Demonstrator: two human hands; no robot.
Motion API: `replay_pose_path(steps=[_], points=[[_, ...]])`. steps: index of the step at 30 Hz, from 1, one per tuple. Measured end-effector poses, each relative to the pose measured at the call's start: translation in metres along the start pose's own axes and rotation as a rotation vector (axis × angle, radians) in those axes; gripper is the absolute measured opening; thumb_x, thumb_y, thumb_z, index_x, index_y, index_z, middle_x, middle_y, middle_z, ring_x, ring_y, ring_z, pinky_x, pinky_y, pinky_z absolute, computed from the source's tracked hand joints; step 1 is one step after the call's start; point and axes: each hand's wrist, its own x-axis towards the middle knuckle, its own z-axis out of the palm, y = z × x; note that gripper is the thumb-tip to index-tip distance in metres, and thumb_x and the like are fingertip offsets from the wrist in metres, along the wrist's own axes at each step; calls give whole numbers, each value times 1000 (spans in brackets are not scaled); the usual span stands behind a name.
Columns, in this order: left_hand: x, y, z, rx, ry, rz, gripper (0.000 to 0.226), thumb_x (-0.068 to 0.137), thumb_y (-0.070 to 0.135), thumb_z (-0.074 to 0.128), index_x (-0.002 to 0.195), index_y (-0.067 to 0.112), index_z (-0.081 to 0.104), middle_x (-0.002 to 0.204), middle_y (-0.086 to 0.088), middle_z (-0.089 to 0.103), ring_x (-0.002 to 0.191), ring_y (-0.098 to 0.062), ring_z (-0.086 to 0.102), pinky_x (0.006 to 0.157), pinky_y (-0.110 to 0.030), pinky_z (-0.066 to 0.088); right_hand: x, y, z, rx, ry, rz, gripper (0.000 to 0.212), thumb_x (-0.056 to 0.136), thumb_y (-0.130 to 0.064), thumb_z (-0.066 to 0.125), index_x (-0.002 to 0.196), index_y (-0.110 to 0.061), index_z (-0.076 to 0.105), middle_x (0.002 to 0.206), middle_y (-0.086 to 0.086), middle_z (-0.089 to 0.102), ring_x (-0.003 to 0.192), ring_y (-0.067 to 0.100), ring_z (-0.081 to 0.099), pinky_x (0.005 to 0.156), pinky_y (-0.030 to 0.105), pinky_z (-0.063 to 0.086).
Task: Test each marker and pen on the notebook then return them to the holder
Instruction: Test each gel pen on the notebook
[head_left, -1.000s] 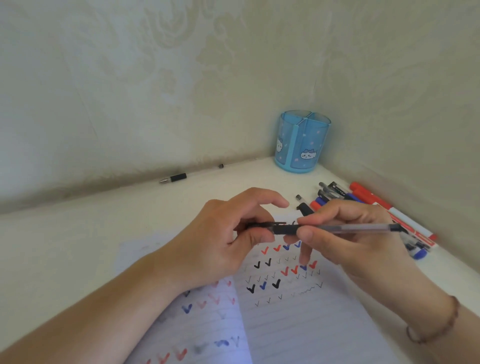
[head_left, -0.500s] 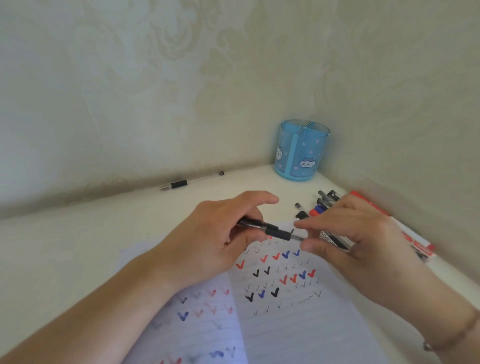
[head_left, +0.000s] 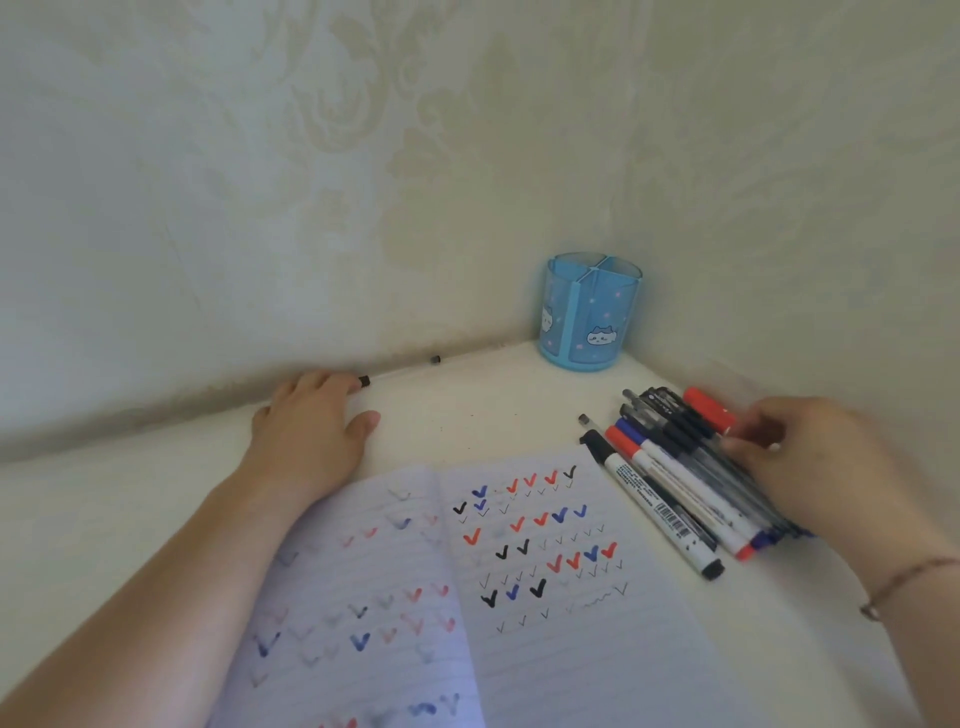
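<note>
Only one view here, the head cam looking down into a corner. Hard-to-see stuff first: the right hand (head_left: 821, 467) is motion-blurred and sits over the far side of the pile of pens and markers (head_left: 675, 467), so I honestly can't tell whether its fingers are pinching one or just resting on them. The ends of several pens vanish under that hand. The left hand (head_left: 311, 431) lies palm down on the tabletop (head_left: 130, 519) by the back wall, fingers relaxed and slightly spread, covering the grip end of a clear pen (head_left: 400, 370). Only the thin see-through barrel and a small dark end cap stick out, running along the wall toward the holder. Can't say if the fingertips actually grip it.

Materials: the holder (head_left: 591, 312) is a round, translucent blue plastic cup with dividers, little cat stickers and pink dots, upright in the corner. The notebook (head_left: 519, 597) is lined paper, open flat, covered in red, blue and black tick marks, and its lower edge is cut off by the frame. The wall has an embossed floral pattern.

Direction: the markers lie side by side just right of the notebook, long axes running diagonally from the far left to the near right. The nearest one is white with a black cap and a barcode label.
</note>
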Motion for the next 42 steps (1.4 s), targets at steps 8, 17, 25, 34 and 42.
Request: replay_pose_path(steps=[8,17,25,34,42], points=[[6,-8,3,-19,116,-92,23,94,28,58,116,27,66,119,-3,63,118,-32,47,94,-45,38,-14,-19,-2,135,111,-83,14,80,-47,65,68,-42,59,88,-12,69,84,21,62,74,38,54],[-31,46,-23,-548,179,592,13,91,17,63,97,27,68,86,9,63,80,-4,58,76,-8,40,-71,-73,7,710,-230,-439,35,72,-61,65,100,-39,67,77,-12,69,63,13,55,59,21,46],[-51,55,-2,-352,-150,956,33,87,52,61,110,29,67,103,17,62,101,-7,56,88,-33,47,-69,-73,-11,778,-511,-476,33,70,-51,69,64,-18,71,57,2,69,45,11,53,46,21,42],[-42,44,3,-321,-167,823,36,85,60,55,110,36,64,102,23,60,102,-3,53,90,-23,41,-55,-61,-14,522,-364,-299,51,79,-10,70,41,-13,36,38,0,32,35,13,29,38,21,29],[-43,44,4,-336,-195,804,34,85,59,54,108,37,64,102,24,59,103,-1,52,90,-21,41,-52,-60,-15,472,-348,-338,48,76,-1,65,41,-14,34,39,-3,27,35,10,25,36,18,24]])
